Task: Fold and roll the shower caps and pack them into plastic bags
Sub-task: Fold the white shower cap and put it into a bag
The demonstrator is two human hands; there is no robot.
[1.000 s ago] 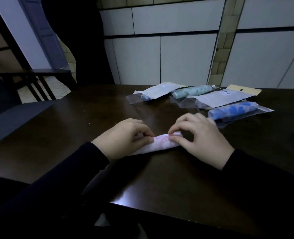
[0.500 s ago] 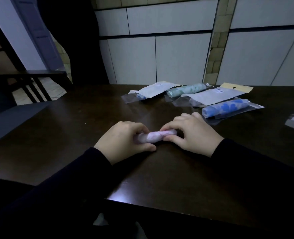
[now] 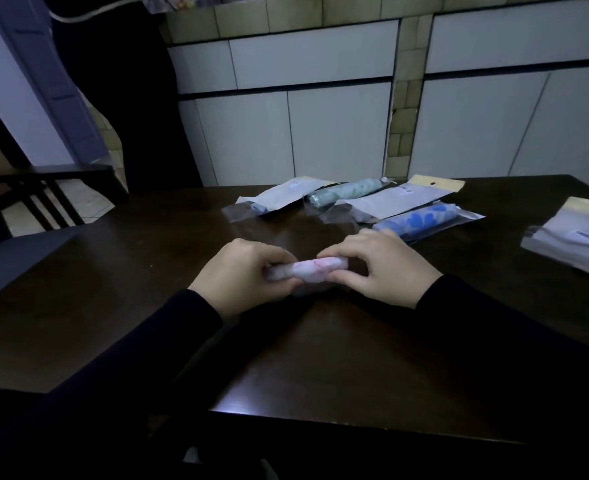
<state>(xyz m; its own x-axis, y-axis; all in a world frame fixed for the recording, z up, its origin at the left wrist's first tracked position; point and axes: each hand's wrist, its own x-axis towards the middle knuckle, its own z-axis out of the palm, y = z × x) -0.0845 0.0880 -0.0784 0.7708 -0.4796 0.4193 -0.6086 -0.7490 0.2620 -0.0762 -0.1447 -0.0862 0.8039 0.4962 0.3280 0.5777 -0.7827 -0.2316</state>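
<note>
The pink roll's [image 3: 308,270] left end is buried in the left hand [image 3: 241,275]; the bag [image 3: 573,239] on the far right is cut off by the frame; label print's too tiny to read

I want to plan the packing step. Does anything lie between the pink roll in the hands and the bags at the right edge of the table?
Nothing visible does. Both hands, left and right, grip the pink roll, and only bare table lies between it and the bags.

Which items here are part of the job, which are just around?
In the job: pink rolled cap, held by left hand and right hand; packed blue cap; packed green cap; bag at right.
Just around: table; chair; cabinets.
</note>
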